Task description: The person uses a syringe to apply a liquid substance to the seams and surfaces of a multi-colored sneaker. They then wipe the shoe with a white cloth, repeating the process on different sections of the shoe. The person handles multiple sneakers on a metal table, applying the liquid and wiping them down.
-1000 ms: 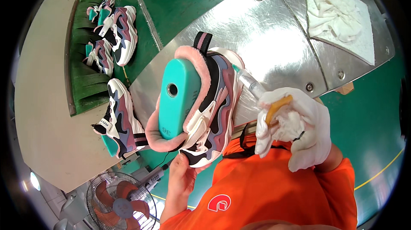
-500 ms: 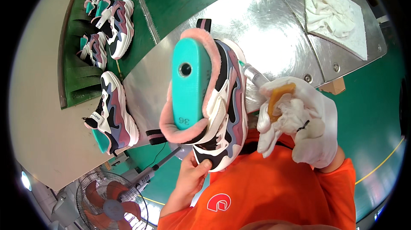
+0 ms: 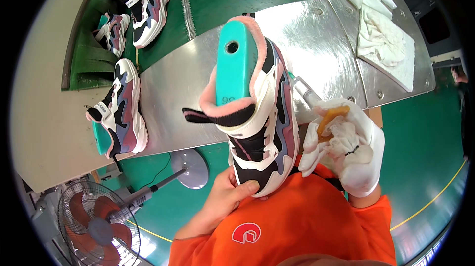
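A black, white, mauve and blue-grey sneaker [image 3: 283,132] with pink fluffy lining is in front of me, toe toward my body. A turquoise shoe last [image 3: 233,75] with a round hole fills its opening. My bare left hand [image 3: 228,194] grips the toe, thumb on top. My white-gloved right hand [image 3: 368,140] is closed round a clear syringe [image 3: 305,92] with a green tip and an amber-coloured part. The syringe tip is at the sneaker's right side, by the sole edge; whether it touches cannot be made out. A crumpled white wad [image 3: 360,155] sits at the gloved palm.
Another sneaker [image 3: 118,110] lies on the beige surface [image 3: 42,117] at left. Several more sneakers [image 3: 151,16] stand near a green rack [image 3: 84,70]. White cloths [image 3: 381,36] lie on the metal table [image 3: 324,33] at far right. A floor fan [image 3: 100,229] stands at lower left.
The sneaker has tilted, so more of its toe and tongue shows. The syringe stays at its side. My view has shifted, moving the surroundings in the picture.
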`<state>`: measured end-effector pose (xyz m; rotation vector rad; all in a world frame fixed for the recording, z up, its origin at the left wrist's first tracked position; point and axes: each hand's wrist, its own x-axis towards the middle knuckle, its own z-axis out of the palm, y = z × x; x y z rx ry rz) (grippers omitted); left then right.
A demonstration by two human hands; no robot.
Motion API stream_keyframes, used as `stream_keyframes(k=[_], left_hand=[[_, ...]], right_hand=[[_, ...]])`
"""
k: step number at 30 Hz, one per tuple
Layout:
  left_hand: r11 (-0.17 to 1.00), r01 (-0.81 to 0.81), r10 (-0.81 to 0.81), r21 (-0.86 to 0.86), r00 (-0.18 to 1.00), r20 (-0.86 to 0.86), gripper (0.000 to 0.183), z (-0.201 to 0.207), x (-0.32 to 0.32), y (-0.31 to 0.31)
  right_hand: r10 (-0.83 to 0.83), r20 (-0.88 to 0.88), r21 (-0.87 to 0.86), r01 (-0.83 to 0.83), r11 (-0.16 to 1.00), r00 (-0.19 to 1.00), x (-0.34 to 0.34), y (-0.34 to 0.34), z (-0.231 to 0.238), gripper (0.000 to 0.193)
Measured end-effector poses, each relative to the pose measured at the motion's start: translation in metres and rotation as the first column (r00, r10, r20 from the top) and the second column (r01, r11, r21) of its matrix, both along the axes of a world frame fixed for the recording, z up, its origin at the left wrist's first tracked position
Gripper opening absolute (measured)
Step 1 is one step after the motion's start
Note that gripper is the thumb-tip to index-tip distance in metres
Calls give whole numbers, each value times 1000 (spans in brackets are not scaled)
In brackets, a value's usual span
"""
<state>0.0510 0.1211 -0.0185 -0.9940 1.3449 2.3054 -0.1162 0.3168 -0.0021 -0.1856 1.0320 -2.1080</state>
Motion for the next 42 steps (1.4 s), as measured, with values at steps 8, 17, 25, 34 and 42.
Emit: stream_keyframes(k=[8,17,25,34,42], left_hand=[[952,-19,53,305,993,-105,50,-3,9,-17],[922,-131,102,-365,990,-98,39,3,3,-128],[67,-66,-630,-996,771,-93,67,45,-71,-117],[428,-185,-473,-885,788,-394,80,30,-120,-103],[565,76,-424,-821,881,-210,67,45,-153,-129]], right_hand=[[-139,-103,-81,131,988,985,0,1,-4,76],[-323,-413,-9,351,936,852,-7,-9,-24,82],[-137,-639,292,404,867,757,-11,-14,-52,85],[-312,-533,188,470,862,787,-24,-19,-52,68],[-224,-609,184,411,893,761,-48,-37,-65,23]])
